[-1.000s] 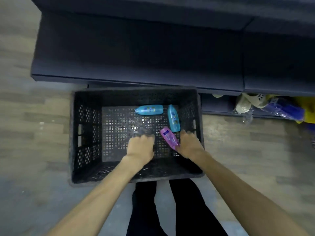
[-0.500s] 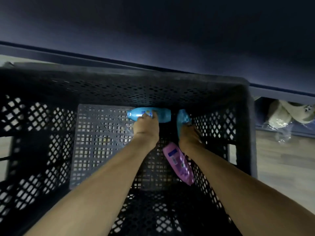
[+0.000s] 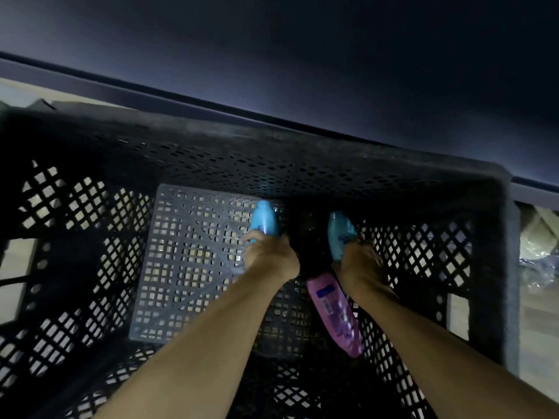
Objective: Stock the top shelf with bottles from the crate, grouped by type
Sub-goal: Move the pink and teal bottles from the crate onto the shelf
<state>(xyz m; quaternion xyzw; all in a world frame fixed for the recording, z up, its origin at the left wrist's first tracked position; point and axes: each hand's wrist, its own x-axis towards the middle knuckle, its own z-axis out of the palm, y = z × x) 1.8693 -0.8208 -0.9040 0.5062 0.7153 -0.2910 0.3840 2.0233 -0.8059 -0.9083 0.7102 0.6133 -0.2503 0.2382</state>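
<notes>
Blue bottles [image 3: 264, 220] [image 3: 340, 234] | caps pointing away | gripped by left hand [image 3: 269, 257], right hand [image 3: 360, 261]

Left hand [image 3: 270, 254]: arm extended down, fingers curled in a grip. Right hand [image 3: 360, 261]: arm extended down, likewise gripping.

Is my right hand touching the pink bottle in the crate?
Cannot tell. In the head view the right hand grips a blue bottle; its wrist overlaps the pink bottle, hiding any gap.
</notes>
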